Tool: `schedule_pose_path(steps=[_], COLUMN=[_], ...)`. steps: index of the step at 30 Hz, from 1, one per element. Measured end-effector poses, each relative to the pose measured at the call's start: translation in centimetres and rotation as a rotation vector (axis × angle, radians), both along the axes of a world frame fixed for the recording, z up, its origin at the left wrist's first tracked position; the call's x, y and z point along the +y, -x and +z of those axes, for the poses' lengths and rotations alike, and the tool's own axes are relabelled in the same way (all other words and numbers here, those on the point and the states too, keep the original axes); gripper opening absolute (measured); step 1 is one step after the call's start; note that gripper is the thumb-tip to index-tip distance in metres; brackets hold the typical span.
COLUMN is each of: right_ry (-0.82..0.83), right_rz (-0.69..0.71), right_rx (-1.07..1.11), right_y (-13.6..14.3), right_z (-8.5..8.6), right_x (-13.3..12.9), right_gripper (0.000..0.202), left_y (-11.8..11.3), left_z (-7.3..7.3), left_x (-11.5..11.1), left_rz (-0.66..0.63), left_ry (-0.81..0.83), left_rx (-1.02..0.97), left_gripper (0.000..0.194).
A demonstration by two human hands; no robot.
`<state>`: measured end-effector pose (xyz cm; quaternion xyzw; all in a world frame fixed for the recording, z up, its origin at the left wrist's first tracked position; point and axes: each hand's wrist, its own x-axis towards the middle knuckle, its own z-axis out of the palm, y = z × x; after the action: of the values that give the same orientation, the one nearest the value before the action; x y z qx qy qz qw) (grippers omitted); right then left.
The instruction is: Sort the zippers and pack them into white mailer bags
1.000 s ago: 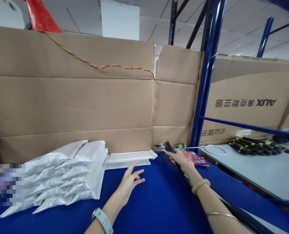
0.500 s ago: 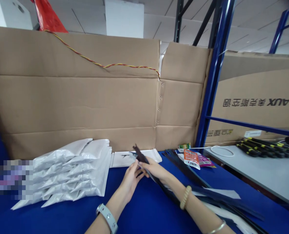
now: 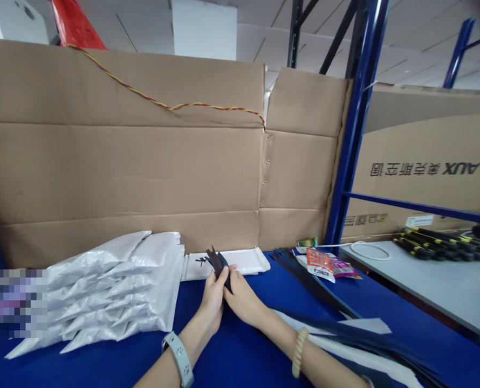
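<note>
Both hands meet above the blue table, around a small bundle of dark strips (image 3: 220, 265). My left hand (image 3: 213, 302) is closed on the bundle, its thumb pressed along the strips. Against it from the right, my right hand (image 3: 243, 296) has its fingers wrapped round the same bundle. The strips' upper ends fan out above the fingers; their lower part is hidden by the hands. Just behind lie flat white packets (image 3: 252, 261) with a small black mark beside the strips.
Stacked white pouches (image 3: 114, 291) stand at the left. Long dark and white strips (image 3: 345, 334) lie at the right, near snack packets (image 3: 320, 264). Cardboard (image 3: 122, 172) walls the back, beside a blue post (image 3: 355, 124). Black and yellow tools (image 3: 438, 245) rest on a grey surface.
My right hand has moved left and down, closing against my left hand. The dark strips now stand more upright between both hands, and no longer trail under the right forearm.
</note>
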<state>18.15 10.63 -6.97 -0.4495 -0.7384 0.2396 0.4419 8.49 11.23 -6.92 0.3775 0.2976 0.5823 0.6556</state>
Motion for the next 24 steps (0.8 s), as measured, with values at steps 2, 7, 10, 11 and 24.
schedule_pose_path(steps=[2, 7, 10, 11, 24], right_ry=[0.065, 0.197, 0.173, 0.185, 0.298], right_rz=[-0.027, -0.084, -0.143, -0.134, -0.157], right_rx=[0.060, 0.265, 0.337, 0.361, 0.775], right_y=[-0.2, -1.2, -1.8, -2.0, -4.3], right_z=[-0.1, 0.8, 1.9, 2.3, 1.9], right_x=[0.4, 0.9, 0.9, 1.0, 2.1], right_gripper=[0.032, 0.036, 0.036, 0.036, 0.044], left_y=[0.1, 0.9, 1.1, 1.1, 0.6], left_z=[-0.4, -0.8, -0.2, 0.1, 0.3], left_x=[0.6, 1.3, 0.5, 0.1, -0.1], left_rz=[0.060, 0.156, 0.012, -0.073, -0.195], left_ry=[-0.015, -0.027, -0.038, -0.045, 0.088], left_rx=[0.006, 0.023, 0.066, 0.096, 0.051], left_gripper=[0.037, 0.033, 0.031, 0.031, 0.041])
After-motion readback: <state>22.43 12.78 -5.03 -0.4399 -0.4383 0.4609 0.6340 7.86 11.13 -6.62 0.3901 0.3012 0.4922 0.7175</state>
